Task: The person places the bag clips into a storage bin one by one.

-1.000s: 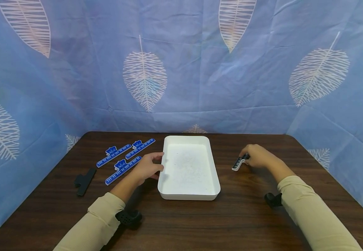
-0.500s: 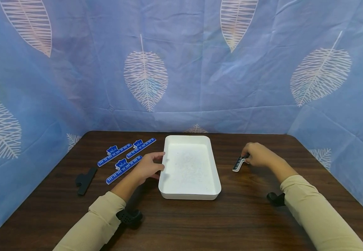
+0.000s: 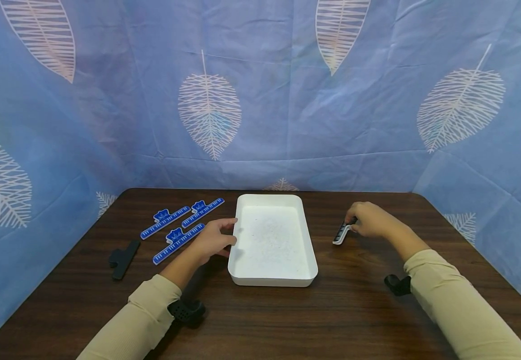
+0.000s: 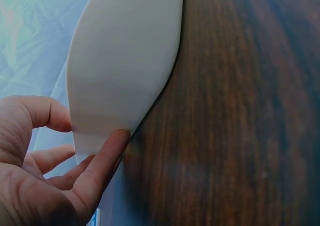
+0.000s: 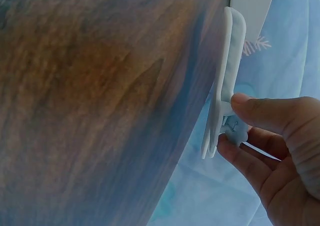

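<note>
In the head view my left hand (image 3: 214,239) rests at the left side of a shallow white tray (image 3: 307,255). Its fingertips touch the tray's outer wall (image 4: 125,50) in the left wrist view, and the fingers are loosely bent. To the right of the tray, my right hand (image 3: 368,220) pinches a white clip (image 3: 339,237) with a black piano-key pattern. The right wrist view shows thumb and fingers on the handles of this clip (image 5: 231,68), near its spring. Its long jaws point toward the tray side.
Several clips lie left of the tray: three blue piano-key clips (image 3: 179,243), (image 3: 165,223), (image 3: 203,213) and a black clip (image 3: 124,260). All rest on the dark wooden table (image 3: 269,320). A blue leaf-print curtain (image 3: 269,125) stands around the table's back and sides.
My right hand has shifted slightly away from me with the white clip in its fingers. My left hand stays at the tray. The head view has shifted a little.
</note>
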`<state>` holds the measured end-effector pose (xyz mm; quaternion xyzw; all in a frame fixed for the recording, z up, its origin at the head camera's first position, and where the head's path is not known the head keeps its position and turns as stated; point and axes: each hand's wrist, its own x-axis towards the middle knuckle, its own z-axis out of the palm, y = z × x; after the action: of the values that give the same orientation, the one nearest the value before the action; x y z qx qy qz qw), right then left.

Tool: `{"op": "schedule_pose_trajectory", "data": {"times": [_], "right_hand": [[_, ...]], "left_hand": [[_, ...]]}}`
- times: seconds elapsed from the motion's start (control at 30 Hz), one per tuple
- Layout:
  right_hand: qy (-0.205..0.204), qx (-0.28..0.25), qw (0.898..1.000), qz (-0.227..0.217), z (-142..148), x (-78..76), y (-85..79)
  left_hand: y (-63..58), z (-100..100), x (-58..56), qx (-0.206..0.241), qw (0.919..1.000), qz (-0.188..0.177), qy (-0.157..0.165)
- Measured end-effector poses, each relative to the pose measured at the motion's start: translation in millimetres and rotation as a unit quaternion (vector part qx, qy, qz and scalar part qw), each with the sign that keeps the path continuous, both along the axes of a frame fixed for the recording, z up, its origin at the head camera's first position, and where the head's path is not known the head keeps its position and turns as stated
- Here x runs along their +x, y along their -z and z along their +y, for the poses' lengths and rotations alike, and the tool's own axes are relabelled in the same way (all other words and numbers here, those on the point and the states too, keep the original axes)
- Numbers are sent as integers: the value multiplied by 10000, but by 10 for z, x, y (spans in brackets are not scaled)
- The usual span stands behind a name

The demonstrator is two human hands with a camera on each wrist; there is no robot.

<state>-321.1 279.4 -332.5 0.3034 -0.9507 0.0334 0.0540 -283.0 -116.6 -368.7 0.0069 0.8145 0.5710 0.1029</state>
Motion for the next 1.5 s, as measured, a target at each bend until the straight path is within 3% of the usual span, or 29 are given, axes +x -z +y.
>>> {"op": "schedule_pose_trajectory", "data": {"times": [0.83, 1.5], "right_hand": [[-286, -108, 9994, 151, -172, 30, -183], [-724, -87, 9968, 336, -419, 67, -404]], "left_hand": [[34, -77, -48, 512, 9981, -320, 136], [47, -89, -49, 784, 9963, -270, 239]]}}
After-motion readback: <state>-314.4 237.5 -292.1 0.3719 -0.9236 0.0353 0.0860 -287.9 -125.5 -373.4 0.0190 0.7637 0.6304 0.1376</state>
